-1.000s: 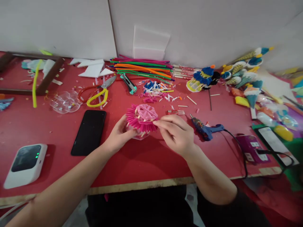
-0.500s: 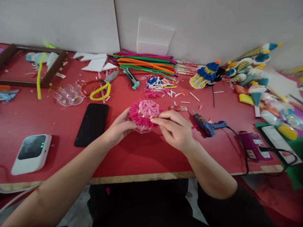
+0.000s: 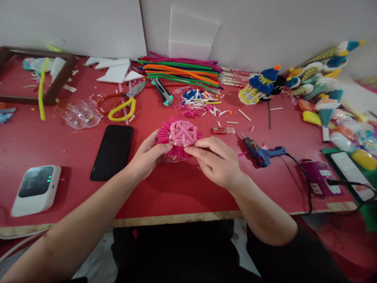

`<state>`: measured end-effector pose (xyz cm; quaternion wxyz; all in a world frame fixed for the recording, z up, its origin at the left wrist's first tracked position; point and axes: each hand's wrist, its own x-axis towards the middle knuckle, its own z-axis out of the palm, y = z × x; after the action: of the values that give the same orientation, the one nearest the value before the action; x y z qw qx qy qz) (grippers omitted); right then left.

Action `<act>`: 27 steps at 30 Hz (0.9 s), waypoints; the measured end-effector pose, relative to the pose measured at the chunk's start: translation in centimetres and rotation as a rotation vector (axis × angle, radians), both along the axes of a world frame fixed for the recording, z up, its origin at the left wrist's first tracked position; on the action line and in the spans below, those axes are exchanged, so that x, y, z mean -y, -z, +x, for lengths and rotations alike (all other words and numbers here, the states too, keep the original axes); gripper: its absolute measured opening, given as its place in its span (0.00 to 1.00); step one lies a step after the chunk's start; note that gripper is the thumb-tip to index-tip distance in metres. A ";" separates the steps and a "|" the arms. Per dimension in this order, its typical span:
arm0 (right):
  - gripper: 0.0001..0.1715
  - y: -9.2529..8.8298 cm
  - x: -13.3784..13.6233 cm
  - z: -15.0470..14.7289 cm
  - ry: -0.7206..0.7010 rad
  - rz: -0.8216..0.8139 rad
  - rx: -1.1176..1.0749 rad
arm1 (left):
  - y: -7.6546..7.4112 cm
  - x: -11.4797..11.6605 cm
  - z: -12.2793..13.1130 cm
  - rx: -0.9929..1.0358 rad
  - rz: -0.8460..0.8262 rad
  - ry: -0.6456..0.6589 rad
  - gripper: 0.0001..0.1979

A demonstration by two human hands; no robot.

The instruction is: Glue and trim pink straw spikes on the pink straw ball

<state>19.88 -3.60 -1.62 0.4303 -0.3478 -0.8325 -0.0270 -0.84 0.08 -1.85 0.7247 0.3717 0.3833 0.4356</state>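
Observation:
Between my hands, above the red table's front part, is a pink craft model [image 3: 183,133]. Its top is a light pink piece with crossing spokes, ringed by dark pink strips that fan outward. My left hand [image 3: 149,155] grips it from the left, the thumb pressed near the top's lower edge. My right hand [image 3: 219,161] pinches at its lower right edge with thumb and forefinger; pale stick ends show by the fingertips. Some of the underside is hidden by the fingers. A blue glue gun [image 3: 260,151] lies right of my right hand, and a black phone [image 3: 112,152] left of my left hand.
Bundled pipe cleaners [image 3: 182,70], a box cutter [image 3: 161,92], yellow-and-red-handled scissors [image 3: 122,106] and cut scraps [image 3: 197,103] lie farther back. A blue-and-yellow model [image 3: 260,86] stands back right. A white device [image 3: 37,190] is at left; a black cord [image 3: 303,177] runs right.
The left thumb has moved up onto the model's lower edge near the top piece. The model is tilted slightly more toward me. The camera view has shifted a little.

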 end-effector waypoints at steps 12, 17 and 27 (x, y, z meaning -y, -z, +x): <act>0.15 -0.5 -0.2 0.5 0.091 0.023 0.007 | 0.1 -0.5 -0.1 -0.019 -0.081 -0.086 0.16; 0.19 -0.7 -0.6 1.3 0.100 0.035 -0.017 | -0.1 -0.8 -0.4 -0.010 -0.153 -0.092 0.13; 0.20 -0.3 -1.0 1.7 0.108 0.065 -0.027 | -0.4 -0.4 -0.2 0.007 -0.149 -0.030 0.11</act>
<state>21.54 -2.64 -1.27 0.4505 -0.3785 -0.8053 -0.0723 -1.07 0.52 -1.47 0.7449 0.3097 0.4178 0.4180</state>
